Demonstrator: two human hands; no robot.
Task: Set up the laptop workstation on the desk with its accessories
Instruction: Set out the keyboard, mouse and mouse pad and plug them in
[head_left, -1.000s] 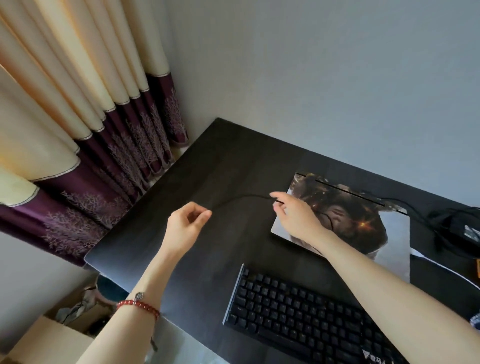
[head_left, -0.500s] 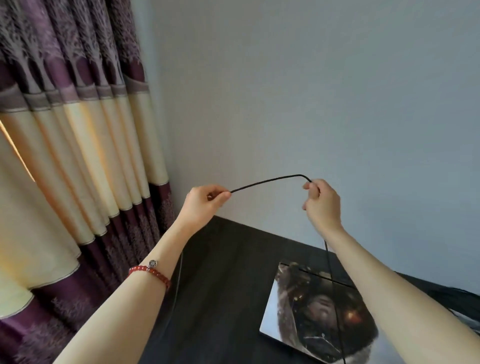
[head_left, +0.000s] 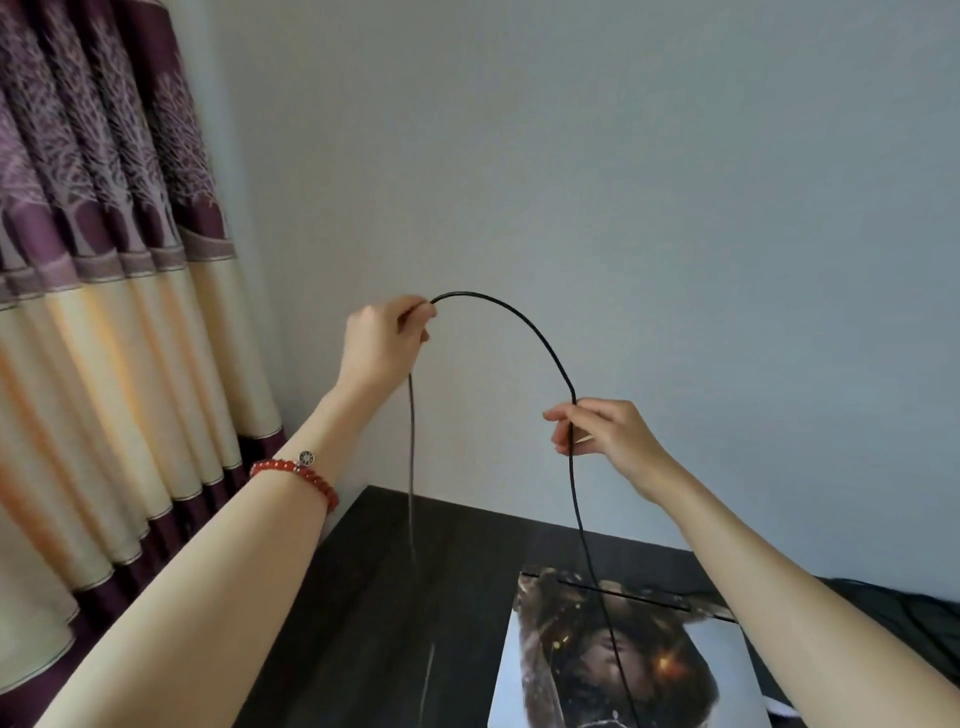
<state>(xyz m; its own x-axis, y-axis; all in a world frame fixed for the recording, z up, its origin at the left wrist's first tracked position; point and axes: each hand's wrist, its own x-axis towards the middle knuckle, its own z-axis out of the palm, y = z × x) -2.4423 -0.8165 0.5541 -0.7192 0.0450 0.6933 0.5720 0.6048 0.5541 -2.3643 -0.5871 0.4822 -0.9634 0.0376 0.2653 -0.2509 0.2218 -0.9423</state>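
A thin black cable (head_left: 524, 319) arches in the air in front of a pale grey wall (head_left: 623, 182), held up between both hands above the desk; the left hand (head_left: 382, 340) pinches it at the higher end of the arch, fingers curled round it at the tips, and from the heel of that hand one length hangs straight down toward the dark wood-grain desk (head_left: 384, 597); the right hand (head_left: 605, 434), lower and to the right, pinches the cable between thumb and fingertips with the other fingers loosely bent, and below it the second length drops across a closed laptop with a printed picture on its lid (head_left: 587, 670); the laptop lies flat on the desk, near the bottom edge of the view, partly cut off; a red bead bracelet with a small silver charm (head_left: 296, 475) circles the left wrist; at the far right of the desk some dark items (head_left: 904, 618) lie behind the right forearm, too dim to identify; on the left hang pleated curtains, purple with a pale tree pattern above and cream below (head_left: 104, 322), ending in a purple hem.
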